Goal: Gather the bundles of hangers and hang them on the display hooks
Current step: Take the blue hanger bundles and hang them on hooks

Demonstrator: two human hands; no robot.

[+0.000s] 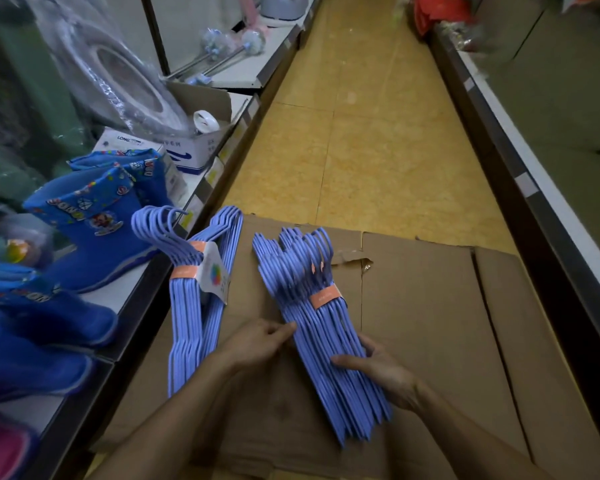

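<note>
Head view: a flattened cardboard sheet [430, 323] covers the aisle floor, and everything below is placed against it. Near the sheet's middle lies a large stack of blue hanger bundles [321, 327], hooks pointing to the far edge of the cardboard, bound with an orange paper band [323, 299]. The right hand [378, 368] sits on the stack's right flank, toward the near end of the cardboard; its fingers curl over the top of the hanger bars while the thumb lies along the upper surface, so the bars run under the fingers and the hand holds the stack. The left hand [260, 341] is on the bare cardboard just left of the stack, fingers loosely curled with the fingertips [288, 328] touching the stack's left edge; whether they grip any bar cannot be told, since the palm side is hidden.

At the cardboard's left edge a second hanger bundle [201, 292] lies apart from both hands, its hooks rising toward the shelf, with orange bands and a white label [215, 273].

Left of the cardboard, a low shelf [142, 289] carries blue children's rain boots [94, 230]. Farther along that shelf, beyond the cardboard's far left corner, stand a white carton [194, 150] and a plastic-wrapped toilet seat [118, 74]. Yellow floor tiles [361, 140] stretch past the cardboard's far edge.
</note>
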